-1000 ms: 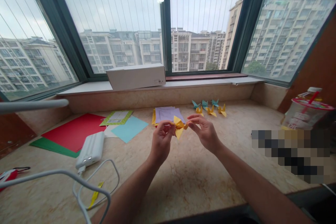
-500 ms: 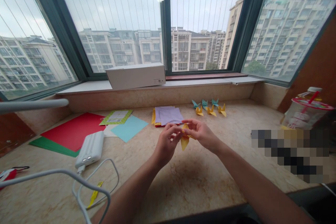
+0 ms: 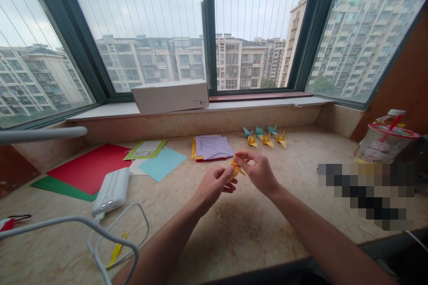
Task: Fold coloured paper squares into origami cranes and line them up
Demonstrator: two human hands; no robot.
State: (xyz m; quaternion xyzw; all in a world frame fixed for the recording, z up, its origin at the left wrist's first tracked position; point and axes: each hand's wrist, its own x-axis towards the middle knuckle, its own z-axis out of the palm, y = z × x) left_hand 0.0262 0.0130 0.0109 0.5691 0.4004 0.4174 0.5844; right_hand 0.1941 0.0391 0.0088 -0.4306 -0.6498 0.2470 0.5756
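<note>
Between my two hands, above the marbled counter, is a yellow origami crane (image 3: 237,170), partly covered by fingers. My left hand (image 3: 216,183) pinches its lower left side with the thumb on top. From the upper right, the thumb and fingers of my right hand (image 3: 254,167) grip it too. Behind my hands lies a stack of lavender paper squares (image 3: 214,147), with yellow and red sheets under it. Farther back to the right stand two rows of small folded cranes: yellow cranes (image 3: 267,140) in front and teal cranes (image 3: 259,132) behind.
On the left lie a red sheet (image 3: 90,169), a green sheet (image 3: 63,188), a light blue sheet (image 3: 162,164) and a green packet (image 3: 157,145). A white power bank (image 3: 112,190) trails a looped cable (image 3: 132,242). A white box (image 3: 170,97) rests on the sill; a plastic cup (image 3: 384,142) stands right.
The yellow crane has been turned in my hands, and its downward-pointing flap is now hidden. My left fingers have shifted beneath it. The view has swung slightly to the right.
</note>
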